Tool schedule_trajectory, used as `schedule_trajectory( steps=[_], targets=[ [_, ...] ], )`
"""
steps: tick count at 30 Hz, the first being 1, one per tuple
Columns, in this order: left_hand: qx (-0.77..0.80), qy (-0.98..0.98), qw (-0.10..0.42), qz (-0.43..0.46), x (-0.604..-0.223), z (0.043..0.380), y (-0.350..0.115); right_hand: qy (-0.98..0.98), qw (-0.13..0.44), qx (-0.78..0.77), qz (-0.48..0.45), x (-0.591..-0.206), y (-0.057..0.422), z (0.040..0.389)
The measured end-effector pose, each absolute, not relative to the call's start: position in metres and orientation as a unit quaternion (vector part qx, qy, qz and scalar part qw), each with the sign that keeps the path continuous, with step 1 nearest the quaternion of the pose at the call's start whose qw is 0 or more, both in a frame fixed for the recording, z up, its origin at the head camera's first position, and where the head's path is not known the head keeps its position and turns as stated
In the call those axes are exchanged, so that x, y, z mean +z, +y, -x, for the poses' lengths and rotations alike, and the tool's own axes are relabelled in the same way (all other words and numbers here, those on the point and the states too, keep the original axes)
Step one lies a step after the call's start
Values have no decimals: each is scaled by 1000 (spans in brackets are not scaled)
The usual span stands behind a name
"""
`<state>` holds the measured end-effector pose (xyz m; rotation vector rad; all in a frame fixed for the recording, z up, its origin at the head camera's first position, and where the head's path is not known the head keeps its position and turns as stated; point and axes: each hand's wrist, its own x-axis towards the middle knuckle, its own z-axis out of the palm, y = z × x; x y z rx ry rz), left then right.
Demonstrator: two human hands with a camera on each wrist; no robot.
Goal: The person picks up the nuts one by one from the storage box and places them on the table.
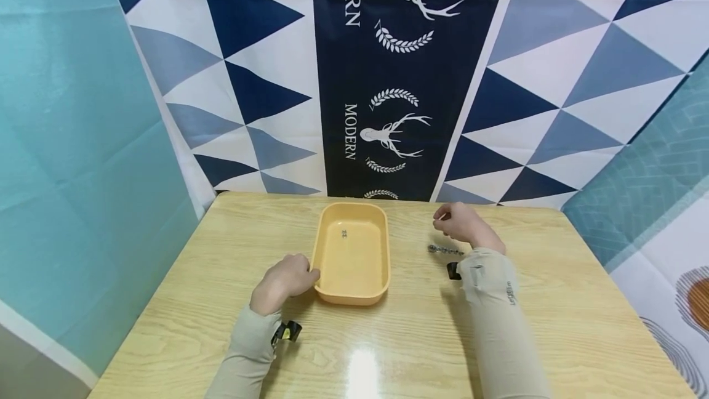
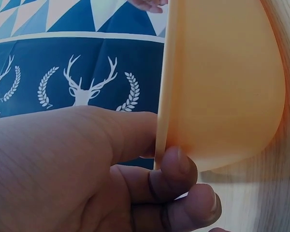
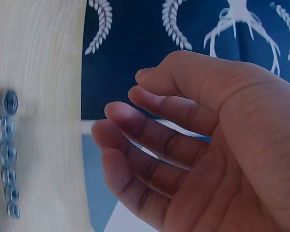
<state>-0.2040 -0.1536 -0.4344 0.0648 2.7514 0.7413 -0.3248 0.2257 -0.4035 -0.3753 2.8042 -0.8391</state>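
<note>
A yellow plastic tray [image 1: 352,296] with raised walls stands on the table. My left hand [image 1: 285,281] pinches its rim at the near left corner, and the left wrist view shows the fingers [image 2: 180,166] curled at the outer wall. Inside the tray lie small shiny metal pieces [image 1: 344,233], too small to make out. My right hand [image 1: 462,224] hovers over the table to the right of the tray, fingers loosely bent and holding nothing. Close to it lies a row of several silvery metal nuts [image 3: 8,153], graded from larger to smaller.
The light wooden table [image 1: 421,337] ends at a patterned cloth [image 1: 388,79] hanging behind it. A teal curtain [image 1: 83,140] hangs on the left. Each wrist wears a small black camera, such as the one near the left cuff [image 1: 288,330].
</note>
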Motion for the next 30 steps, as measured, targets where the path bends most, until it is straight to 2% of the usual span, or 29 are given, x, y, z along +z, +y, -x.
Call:
schedule_trajectory(
  steps=[11,30],
  targets=[
    [253,956,143,-22,-433,204,-153,950,67,-250,174,-397,183,330],
    [249,959,135,-34,-435,203,-150,948,61,-250,189,-389,150,329]
  ],
)
